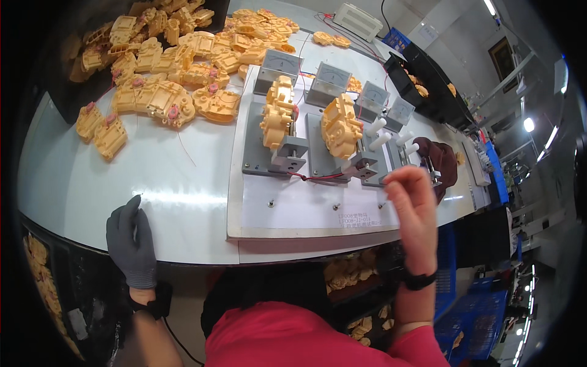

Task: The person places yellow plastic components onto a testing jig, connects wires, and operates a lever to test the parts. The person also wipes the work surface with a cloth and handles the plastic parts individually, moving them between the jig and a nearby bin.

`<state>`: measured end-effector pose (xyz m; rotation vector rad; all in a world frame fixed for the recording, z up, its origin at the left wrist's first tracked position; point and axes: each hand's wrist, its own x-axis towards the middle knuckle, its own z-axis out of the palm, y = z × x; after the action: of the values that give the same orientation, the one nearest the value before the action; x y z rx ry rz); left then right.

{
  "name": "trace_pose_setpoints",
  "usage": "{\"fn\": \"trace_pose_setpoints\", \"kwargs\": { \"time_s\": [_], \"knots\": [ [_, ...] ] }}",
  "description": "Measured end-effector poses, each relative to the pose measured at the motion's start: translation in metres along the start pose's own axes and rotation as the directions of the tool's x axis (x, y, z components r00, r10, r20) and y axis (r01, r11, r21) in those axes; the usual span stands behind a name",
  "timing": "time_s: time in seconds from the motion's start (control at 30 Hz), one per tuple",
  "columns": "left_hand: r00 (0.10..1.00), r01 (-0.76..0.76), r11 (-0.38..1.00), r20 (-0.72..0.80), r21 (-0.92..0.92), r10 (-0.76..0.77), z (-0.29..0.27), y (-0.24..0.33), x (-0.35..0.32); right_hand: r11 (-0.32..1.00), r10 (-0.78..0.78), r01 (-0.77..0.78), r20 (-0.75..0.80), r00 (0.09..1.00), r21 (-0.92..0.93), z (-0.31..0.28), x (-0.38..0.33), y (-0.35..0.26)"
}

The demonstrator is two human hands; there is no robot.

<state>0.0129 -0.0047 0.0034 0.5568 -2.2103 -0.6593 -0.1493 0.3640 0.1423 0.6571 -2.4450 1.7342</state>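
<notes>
My left hand (131, 241), in a grey glove, rests at the table's near left edge with its fingers stretched out, holding nothing. At the right, my bare right hand (416, 211) is raised over the front of the test stand (269, 235), fingers loosely bent and apart, with nothing visible in them. On the stand, one yellow plastic housing (278, 113) sits upright in the left grey metal fixture (254, 156). Another yellow housing (341, 126) sits in the fixture beside it. White posts (380, 142) stand on the fixtures nearest my right hand.
Analog meters (330, 79) line the back of the stand. Yellow housings (162, 101) with pink round parts and thin wires are heaped at the far left. A dark brown cloth (440, 162) lies at the right. Blue crates (471, 318) stand below, and a white power unit (358, 21) at the back.
</notes>
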Motion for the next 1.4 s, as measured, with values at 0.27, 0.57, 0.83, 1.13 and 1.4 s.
{"fn": "trace_pose_setpoints", "kwargs": {
  "time_s": [0.27,0.57,0.83,1.13,1.4],
  "knots": [
    [0.997,-0.062,0.996,-0.034,0.062,0.064,0.001,-0.002,0.0,0.753,0.145,0.261,0.538,0.83,-0.605,-0.005,0.097,-0.072],
    [0.99,-0.121,0.987,-0.06,0.106,0.127,-0.002,-0.004,0.002,0.559,0.537,0.261,0.584,0.609,-0.787,0.033,0.142,-0.074],
    [0.985,-0.136,0.984,-0.089,0.111,0.146,-0.005,-0.003,0.003,0.635,0.522,0.246,0.641,0.563,-0.733,0.032,0.152,-0.073],
    [0.99,-0.123,0.985,-0.055,0.122,0.13,-0.004,-0.005,0.0,0.693,0.344,0.176,0.535,0.771,-0.699,0.002,0.129,-0.098],
    [0.988,-0.154,0.977,0.033,0.146,0.151,-0.01,0.003,0.008,0.935,0.109,-0.009,0.263,0.959,-0.355,-0.032,0.001,-0.053]
  ]
}}
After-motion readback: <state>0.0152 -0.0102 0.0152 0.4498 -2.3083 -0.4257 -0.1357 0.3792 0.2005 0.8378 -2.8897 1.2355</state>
